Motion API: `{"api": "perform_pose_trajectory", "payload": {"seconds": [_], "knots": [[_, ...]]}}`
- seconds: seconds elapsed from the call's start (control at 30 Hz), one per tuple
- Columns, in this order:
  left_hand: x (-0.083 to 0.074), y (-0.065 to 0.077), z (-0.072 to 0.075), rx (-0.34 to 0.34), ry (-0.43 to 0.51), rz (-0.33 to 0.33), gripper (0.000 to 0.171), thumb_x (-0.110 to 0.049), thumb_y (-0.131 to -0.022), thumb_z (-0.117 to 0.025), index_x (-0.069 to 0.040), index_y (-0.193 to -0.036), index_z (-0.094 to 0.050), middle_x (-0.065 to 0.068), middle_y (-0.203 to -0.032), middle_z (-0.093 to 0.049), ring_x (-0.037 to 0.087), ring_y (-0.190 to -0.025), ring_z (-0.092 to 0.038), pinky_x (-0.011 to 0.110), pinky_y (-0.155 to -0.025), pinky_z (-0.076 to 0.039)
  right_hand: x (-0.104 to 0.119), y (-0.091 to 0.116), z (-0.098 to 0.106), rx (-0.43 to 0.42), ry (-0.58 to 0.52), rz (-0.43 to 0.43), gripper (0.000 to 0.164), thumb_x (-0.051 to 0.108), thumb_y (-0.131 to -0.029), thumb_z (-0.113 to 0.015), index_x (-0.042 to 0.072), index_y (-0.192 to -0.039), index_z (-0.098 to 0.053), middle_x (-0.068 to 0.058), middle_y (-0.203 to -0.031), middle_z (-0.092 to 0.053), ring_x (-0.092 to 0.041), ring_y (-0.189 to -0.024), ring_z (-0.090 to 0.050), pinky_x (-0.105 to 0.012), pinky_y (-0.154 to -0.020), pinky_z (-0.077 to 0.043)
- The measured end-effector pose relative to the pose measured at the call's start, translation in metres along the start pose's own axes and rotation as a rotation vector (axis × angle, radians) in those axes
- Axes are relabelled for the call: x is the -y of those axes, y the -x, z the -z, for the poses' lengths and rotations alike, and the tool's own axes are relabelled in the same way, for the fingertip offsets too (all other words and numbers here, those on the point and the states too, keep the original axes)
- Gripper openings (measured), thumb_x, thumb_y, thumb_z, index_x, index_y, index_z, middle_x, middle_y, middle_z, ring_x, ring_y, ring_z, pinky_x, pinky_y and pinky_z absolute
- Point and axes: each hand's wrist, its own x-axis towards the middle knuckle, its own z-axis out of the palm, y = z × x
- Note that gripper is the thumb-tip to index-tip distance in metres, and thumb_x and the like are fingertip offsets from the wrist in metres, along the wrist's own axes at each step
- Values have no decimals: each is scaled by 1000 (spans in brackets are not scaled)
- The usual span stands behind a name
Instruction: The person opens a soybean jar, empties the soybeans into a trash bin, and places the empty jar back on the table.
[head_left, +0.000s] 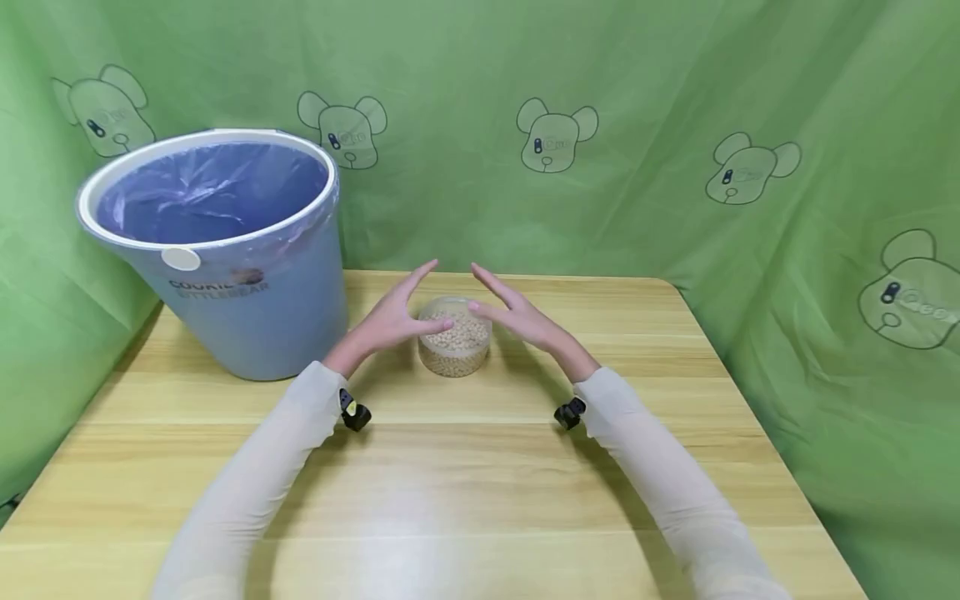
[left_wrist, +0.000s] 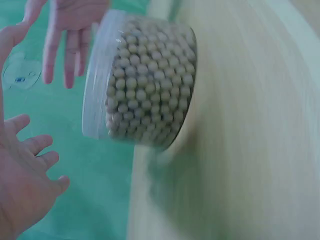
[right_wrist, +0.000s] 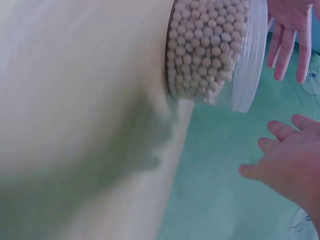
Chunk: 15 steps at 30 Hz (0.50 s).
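A round clear plastic jar (head_left: pixel 453 337) stands on the table, filled with small beige balls that look like dry beans. Its pale lid (left_wrist: pixel 100 75) shows in the left wrist view. My left hand (head_left: pixel 390 318) hovers at the jar's left side, fingers spread and thumb overlapping the top in the head view. On the other side my right hand (head_left: pixel 521 318) mirrors it, palm turned toward the jar. Both wrist views show gaps between the hands and the jar (right_wrist: pixel 207 50). Neither hand holds anything.
A large blue bin (head_left: pixel 255 317) with a white rim and a plastic liner stands at the table's back left, close to my left forearm. The wooden table (head_left: pixel 450 492) ends at a green curtain (head_left: pixel 450 208) printed with bear heads. Each wrist carries a small black camera (head_left: pixel 355 414).
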Motion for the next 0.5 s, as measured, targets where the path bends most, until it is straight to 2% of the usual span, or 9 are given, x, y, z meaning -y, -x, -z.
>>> {"api": "perform_pose_trajectory", "payload": {"seconds": [0.07, 0.13, 0.23, 0.33, 0.5], "knots": [[2, 1, -2, -14, 171, 19, 109, -41, -81, -84, -34, -164, -14, 3, -171, -18, 33, -158, -19, 66, -122, -18, -4, 1, -3, 9, -169, -14, 75, 41, -103, -55, 30, -164, -14, -2, -172, -16, -25, -160, -14, -62, -125, -13], [6, 2, -6, -20, 306, 25, 109, -31, -81, -85, -29, -164, -15, 6, -171, -19, 32, -158, -19, 63, -124, -16, -10, 1, -5, 17, -302, -32, 76, 38, -103, -56, 27, -165, -13, -5, -172, -17, -24, -160, -15, -59, -126, -12], [12, 2, -12, -6, 434, 13, 108, -19, -82, -83, -21, -164, -14, 11, -170, -19, 33, -158, -18, 57, -127, -13, -19, 2, -9, 19, -450, -53, 78, 29, -101, -60, 25, -165, -15, -8, -171, -17, -25, -159, -16, -56, -127, -10], [17, 2, -18, 7, 474, 17, 111, -16, -80, -84, -19, -165, -12, 12, -171, -18, 33, -158, -18, 55, -127, -14, -25, 3, -13, 20, -548, -58, 84, 19, -98, -65, 23, -165, -15, -11, -171, -15, -28, -159, -15, -55, -127, -10], [26, 2, -24, 22, 479, 28, 118, -14, -75, -88, -19, -165, -11, 11, -171, -17, 35, -157, -19, 55, -127, -16, -32, 3, -18, 33, -630, -53, 93, 1, -92, -66, 21, -165, -13, -14, -171, -12, -29, -160, -12, -50, -128, -9]]}}
